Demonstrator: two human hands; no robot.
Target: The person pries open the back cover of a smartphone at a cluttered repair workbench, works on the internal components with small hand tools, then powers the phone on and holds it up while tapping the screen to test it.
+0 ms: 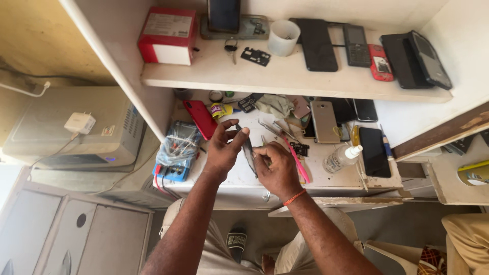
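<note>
Both hands at the white workbench (326, 181), working a thin dark phone panel (248, 150) edge-on.

Step judged: prying or inspecting the panel. Left hand (222, 151) pinches its upper end, fingers closed on it; right hand (276, 170) clamps the lower edge, possibly with a small tool, unclear. Next move calls for steady grip, fine pressure. Right of the panel: one pink rod (298, 162), one gold phone (324, 121), one clear spray bottle (342, 158). Left: one red phone (200, 118), one blue multimeter (175, 153).

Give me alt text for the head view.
Both hands hold a dark phone on edge over a cluttered white workbench: left hand at its top, right hand at its lower end. A blue multimeter sits left; phones line the shelf above.
</note>
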